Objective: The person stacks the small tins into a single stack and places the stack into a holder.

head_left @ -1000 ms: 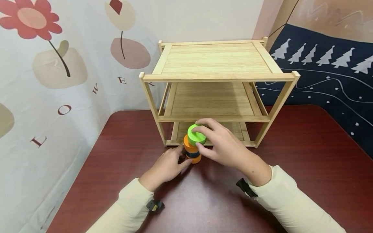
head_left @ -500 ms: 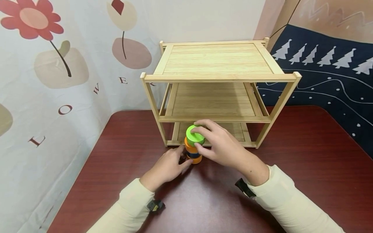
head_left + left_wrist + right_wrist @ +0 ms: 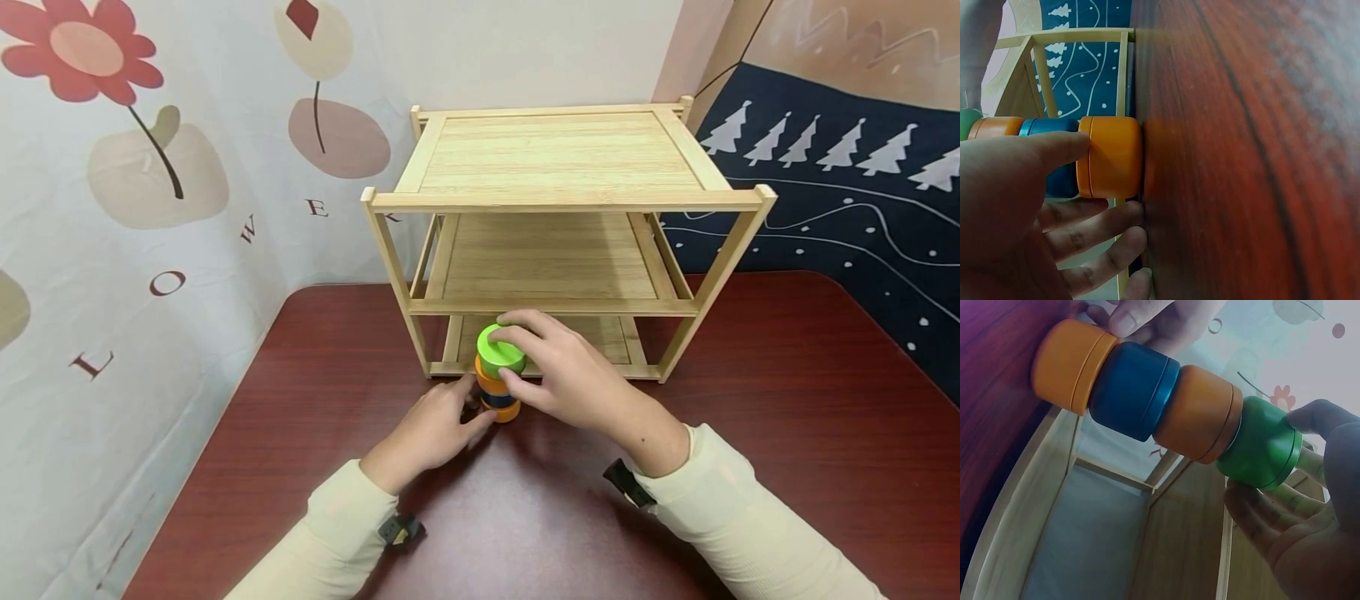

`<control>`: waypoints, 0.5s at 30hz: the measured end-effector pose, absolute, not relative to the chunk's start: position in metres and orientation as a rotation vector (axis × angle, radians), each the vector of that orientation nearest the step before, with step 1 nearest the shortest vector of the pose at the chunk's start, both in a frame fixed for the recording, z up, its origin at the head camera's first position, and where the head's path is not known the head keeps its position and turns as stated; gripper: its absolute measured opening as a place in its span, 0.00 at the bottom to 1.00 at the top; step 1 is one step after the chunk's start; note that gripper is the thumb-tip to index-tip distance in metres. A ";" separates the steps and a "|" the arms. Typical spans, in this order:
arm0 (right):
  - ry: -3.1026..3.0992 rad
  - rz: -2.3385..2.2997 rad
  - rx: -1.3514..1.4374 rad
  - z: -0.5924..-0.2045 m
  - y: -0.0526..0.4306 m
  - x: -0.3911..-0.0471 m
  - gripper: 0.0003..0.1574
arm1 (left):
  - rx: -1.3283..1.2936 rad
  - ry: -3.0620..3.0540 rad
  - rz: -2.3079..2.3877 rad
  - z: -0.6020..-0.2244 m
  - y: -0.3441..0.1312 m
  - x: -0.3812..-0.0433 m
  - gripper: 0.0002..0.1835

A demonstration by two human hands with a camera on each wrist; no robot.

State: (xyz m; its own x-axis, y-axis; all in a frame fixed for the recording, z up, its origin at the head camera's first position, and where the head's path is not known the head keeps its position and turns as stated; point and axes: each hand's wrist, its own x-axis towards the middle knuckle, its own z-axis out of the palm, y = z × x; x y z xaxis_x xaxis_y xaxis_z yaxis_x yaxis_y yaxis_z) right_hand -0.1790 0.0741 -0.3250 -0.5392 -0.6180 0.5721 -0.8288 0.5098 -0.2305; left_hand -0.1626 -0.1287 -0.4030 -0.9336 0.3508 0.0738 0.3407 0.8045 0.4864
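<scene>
Several small round lidded tins stand stacked on the table in front of the shelf. From the bottom they are an orange tin [image 3: 1116,156], a blue tin [image 3: 1132,390], a second orange tin [image 3: 1194,412] and a green tin [image 3: 501,360] on top. My left hand [image 3: 427,423] holds the bottom orange tin, its thumb against the near side and the fingers round the far side. Thumb and fingers of my right hand [image 3: 570,367] grip the green tin, which sits on the upper orange one. In the right wrist view the column leans slightly out of line.
A light wooden shelf rack [image 3: 562,200] with several levels stands just behind the stack. The dark red table [image 3: 315,375] spreads to both sides. Printed cloth with flowers [image 3: 97,50] hangs at left, and navy cloth with white trees [image 3: 832,167] at right.
The green tin has shifted slightly left with my right hand, coming more squarely over the orange tin below it. My left hand has stayed in place at the bottom tin.
</scene>
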 end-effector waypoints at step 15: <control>-2.336 0.689 1.204 -0.329 0.073 -0.181 0.20 | 0.568 2.980 0.783 -0.404 -0.129 -0.163 0.18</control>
